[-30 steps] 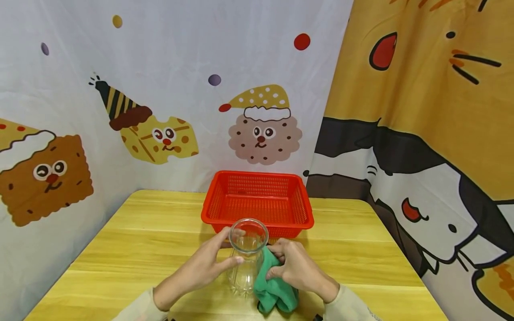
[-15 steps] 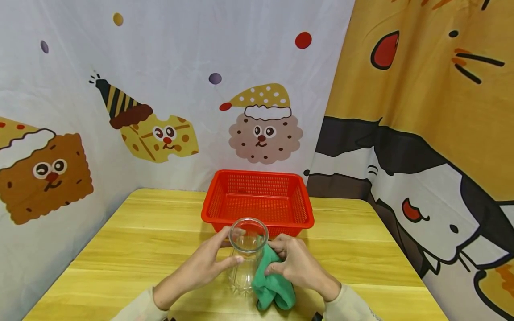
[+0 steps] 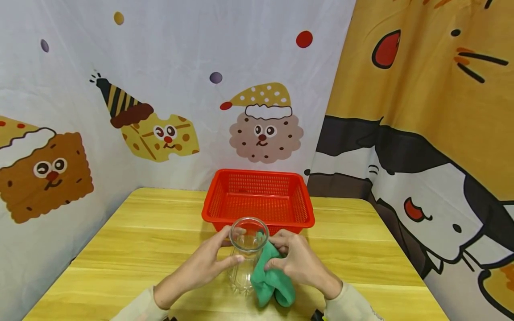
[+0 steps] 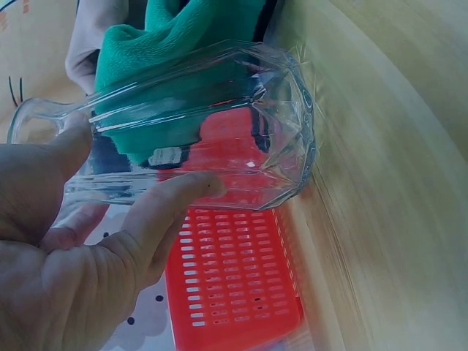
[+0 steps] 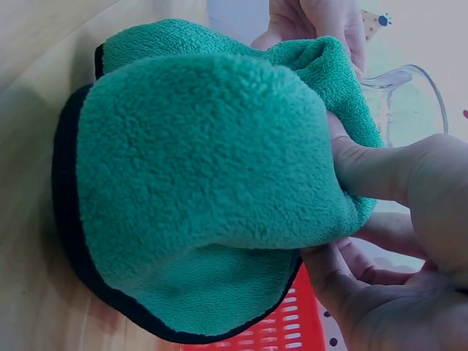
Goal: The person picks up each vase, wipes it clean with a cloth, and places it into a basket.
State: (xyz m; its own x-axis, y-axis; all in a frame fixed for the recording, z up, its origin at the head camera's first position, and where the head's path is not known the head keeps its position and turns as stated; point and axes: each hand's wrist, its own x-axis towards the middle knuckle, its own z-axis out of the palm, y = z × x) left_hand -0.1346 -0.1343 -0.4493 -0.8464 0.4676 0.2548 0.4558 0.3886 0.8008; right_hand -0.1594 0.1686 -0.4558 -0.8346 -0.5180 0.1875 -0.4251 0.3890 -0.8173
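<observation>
Head view, glass jar: clear glass jar (image 3: 246, 274) upright, mouth up, in front of the red plastic basket (image 3: 261, 203).
Left hand: left hand (image 3: 202, 262) grasps the jar, thumb on the near side, fingers behind.
Right hand: right hand (image 3: 300, 261) pinches a green cloth (image 3: 274, 280) at the jar's right side.
Cloth work: by judgement, under way, with glass and cloth both in hand; how much of the surface is done and how much is left cannot be told.
Basket gap: the basket's near rim sits just beyond the jar, so room forward looks short.
Table edges: wood grain of the yellow table (image 3: 361, 249) shows on both sides of the hands, and sideways movement looks roomier; the far edge runs close to the white curtain (image 3: 176, 53).
Left wrist view, grip: fingers curl round the jar's upper half, near the flared lip.
Jar base: faceted, close to the tabletop; whether it touches is unclear.
Cloth through glass: green folds show across the jar's body, on the far side from this camera.
Right wrist view, cloth: thick pile with dark trim (image 5: 66, 168), held between thumb and fingers.
Hidden glass: folds cover most of the jar here, leaving part of the lip in sight; the wiped area cannot be judged.
</observation>
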